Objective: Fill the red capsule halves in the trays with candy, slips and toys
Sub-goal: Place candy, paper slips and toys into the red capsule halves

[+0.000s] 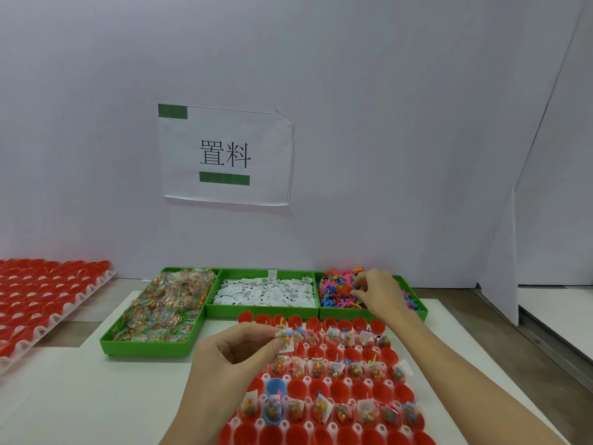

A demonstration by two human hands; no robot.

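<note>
Red capsule halves (340, 390) open upward; left hand (237, 354) pinches packet (286, 340)

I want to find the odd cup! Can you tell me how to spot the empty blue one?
Look at the white tray of red capsule halves in front of the person. Near its left edge, just right of the left hand's wrist, sits the empty blue cup. Another blue one just below holds candy; the others are red.
</note>
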